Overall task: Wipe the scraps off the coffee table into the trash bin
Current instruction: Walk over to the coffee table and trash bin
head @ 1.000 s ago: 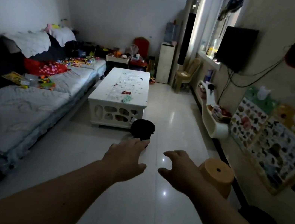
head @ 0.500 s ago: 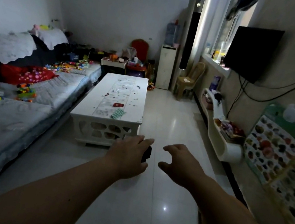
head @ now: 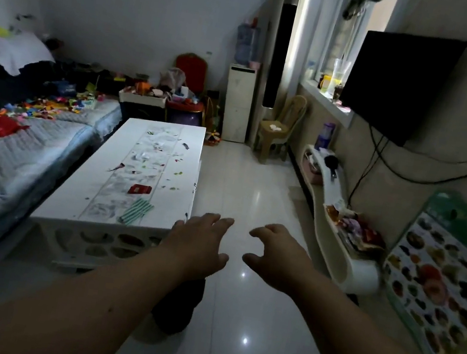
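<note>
**Reaching toward scraps, nothing held**

We hold left hand (head: 198, 242) and right hand (head: 274, 256) spread, empty. Scraps (head: 162, 164) dot the coffee table (head: 82, 197); light, loose, likely scatter. Striped cloth (head: 135, 211) looks soft; pinch its near edge. Trash bin (head: 178, 307) sits below.

Littered white desk (head: 71, 204), dark trash bin (head: 176, 307) on the floor at its near right corner

Small coloured scraps (head: 165, 165) dot the long top; a red card (head: 139, 189) and a green-striped cloth (head: 136, 211) lie toward the near end. The bin stands upright, largely hidden behind a forearm.
</note>
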A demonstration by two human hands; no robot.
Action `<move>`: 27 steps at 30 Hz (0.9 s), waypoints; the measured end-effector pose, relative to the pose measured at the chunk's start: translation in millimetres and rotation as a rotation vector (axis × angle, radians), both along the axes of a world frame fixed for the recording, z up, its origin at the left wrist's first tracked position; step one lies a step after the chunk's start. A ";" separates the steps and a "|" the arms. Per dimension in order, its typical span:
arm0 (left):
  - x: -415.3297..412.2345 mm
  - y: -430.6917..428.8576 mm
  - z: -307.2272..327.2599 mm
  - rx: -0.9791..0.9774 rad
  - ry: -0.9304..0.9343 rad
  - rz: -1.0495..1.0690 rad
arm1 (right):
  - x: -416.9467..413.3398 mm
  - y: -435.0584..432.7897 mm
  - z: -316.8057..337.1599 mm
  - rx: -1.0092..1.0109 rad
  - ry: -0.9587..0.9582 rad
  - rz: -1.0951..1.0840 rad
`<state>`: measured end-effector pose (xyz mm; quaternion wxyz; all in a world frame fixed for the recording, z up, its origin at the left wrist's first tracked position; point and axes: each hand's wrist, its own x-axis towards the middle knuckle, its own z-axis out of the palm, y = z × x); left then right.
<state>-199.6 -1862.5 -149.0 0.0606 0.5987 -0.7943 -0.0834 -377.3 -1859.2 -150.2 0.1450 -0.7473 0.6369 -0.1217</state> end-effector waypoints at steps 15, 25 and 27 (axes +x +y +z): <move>-60.6 -310.8 -6.1 -0.002 0.130 0.306 | -66.9 -348.1 -0.7 0.028 0.100 0.305; 13.8 -508.2 -50.7 0.102 0.108 0.438 | 10.9 -569.3 -31.0 0.050 0.112 0.465; 31.3 -544.2 -55.1 0.113 0.098 0.462 | 28.6 -610.9 -34.3 0.057 0.110 0.495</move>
